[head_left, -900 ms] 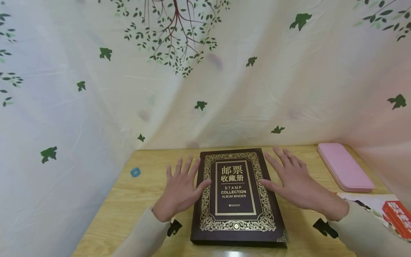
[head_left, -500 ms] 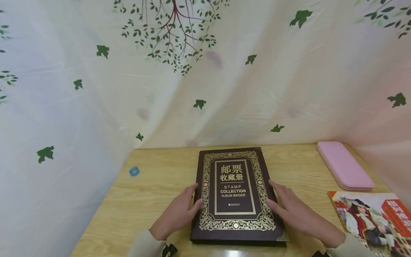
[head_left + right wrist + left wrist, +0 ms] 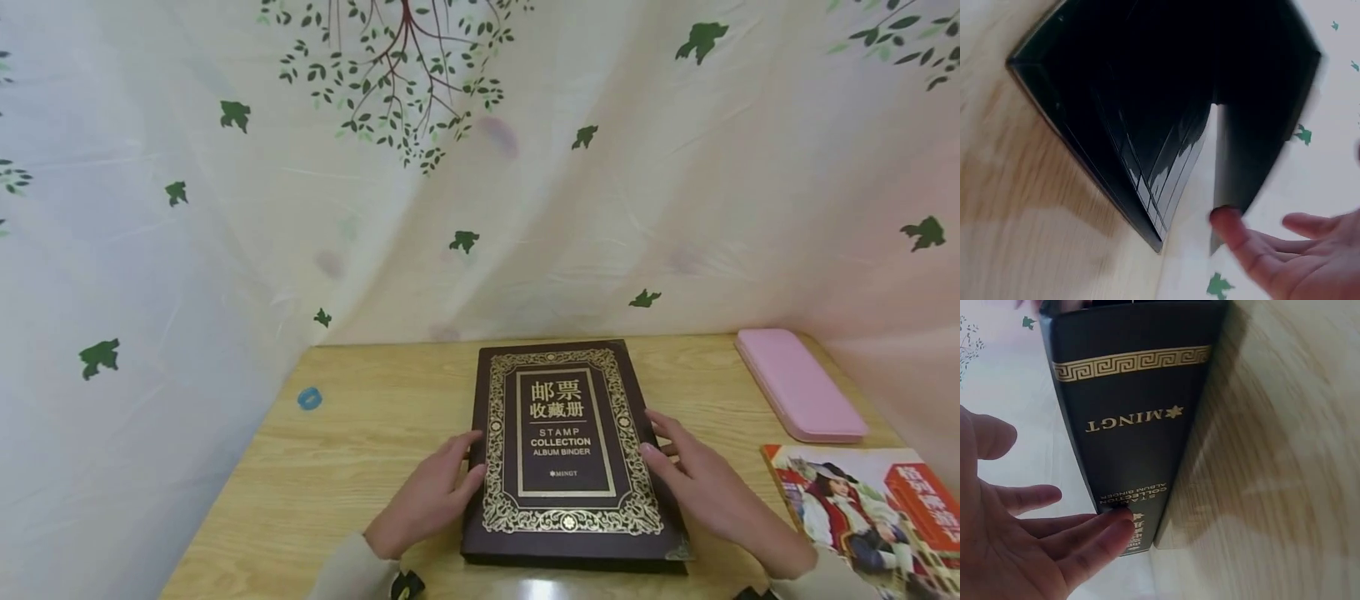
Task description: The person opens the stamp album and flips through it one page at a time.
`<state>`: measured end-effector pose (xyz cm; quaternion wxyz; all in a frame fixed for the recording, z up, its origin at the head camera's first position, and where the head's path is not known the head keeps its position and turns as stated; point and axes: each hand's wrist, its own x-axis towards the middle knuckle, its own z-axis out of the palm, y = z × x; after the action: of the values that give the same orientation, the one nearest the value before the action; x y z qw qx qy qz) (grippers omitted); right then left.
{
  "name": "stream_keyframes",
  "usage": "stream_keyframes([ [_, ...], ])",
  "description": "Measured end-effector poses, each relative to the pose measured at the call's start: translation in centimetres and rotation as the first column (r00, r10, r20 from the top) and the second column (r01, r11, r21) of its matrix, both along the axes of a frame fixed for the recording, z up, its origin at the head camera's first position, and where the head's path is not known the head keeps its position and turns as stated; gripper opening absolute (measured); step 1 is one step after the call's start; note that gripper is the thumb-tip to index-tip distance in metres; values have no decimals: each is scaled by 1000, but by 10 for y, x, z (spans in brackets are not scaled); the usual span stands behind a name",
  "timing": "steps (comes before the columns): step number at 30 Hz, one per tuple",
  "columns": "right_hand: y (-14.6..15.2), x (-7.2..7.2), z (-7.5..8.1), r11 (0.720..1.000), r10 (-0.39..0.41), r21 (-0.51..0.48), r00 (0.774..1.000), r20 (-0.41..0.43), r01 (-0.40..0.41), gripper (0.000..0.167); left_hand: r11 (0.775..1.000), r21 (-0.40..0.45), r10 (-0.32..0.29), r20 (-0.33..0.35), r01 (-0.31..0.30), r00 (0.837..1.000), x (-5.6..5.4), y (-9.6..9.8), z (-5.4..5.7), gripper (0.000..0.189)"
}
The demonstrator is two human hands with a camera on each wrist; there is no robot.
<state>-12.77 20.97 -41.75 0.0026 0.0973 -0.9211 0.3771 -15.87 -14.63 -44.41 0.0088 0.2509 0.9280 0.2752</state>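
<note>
A dark stamp album binder point(image 3: 564, 487) with a gold ornamental border lies front cover up on the wooden table, between both hands. My left hand point(image 3: 429, 498) is at its left side; in the left wrist view straight fingertips point(image 3: 1116, 534) touch the spine point(image 3: 1129, 450), thumb held apart. My right hand point(image 3: 705, 479) is at the opposite edge, its thumb by the cover's border. In the right wrist view a fingertip point(image 3: 1227, 220) meets the edge of the cover point(image 3: 1266, 119), the other fingers extended. That view shows a gap between cover and dark inner pages point(image 3: 1147, 162).
On the right stand a pink case point(image 3: 802, 387) at the back and, in front of it, a colourful illustrated book point(image 3: 847, 508). A small blue ring point(image 3: 309, 398) lies on the left part of the table point(image 3: 322, 467). A leaf-printed curtain point(image 3: 525, 275) hangs behind.
Both hands have come down from spread above the binder's sides to its left and right edges. Since half a second ago the binder has shifted slightly right.
</note>
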Motion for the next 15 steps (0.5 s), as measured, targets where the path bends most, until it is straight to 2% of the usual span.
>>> stream_keyframes([
  [4, 15, 5, 6, 999, 2, -43, 987, -161, -9, 45, 999, 11, -44, 7, 44, 999, -1, 9, -1, 52],
  [7, 29, 8, 20, 996, 34, -64, 957, -287, -55, 40, 995, 34, -89, 22, 89, 996, -1, 15, -1, 51],
  [9, 36, 9, 31, 992, 63, -82, 938, -341, -97, 41, 991, 51, -125, 41, 123, 991, -2, 19, -2, 50],
  [11, 40, 9, 42, 982, 97, -109, 915, -392, -151, 44, 986, 60, -157, 63, 153, 986, -3, 22, -3, 49],
  [15, 37, 5, 61, 948, 176, -144, 844, -508, -284, 44, 983, 38, -182, 91, 179, 979, -3, 27, -6, 49],
])
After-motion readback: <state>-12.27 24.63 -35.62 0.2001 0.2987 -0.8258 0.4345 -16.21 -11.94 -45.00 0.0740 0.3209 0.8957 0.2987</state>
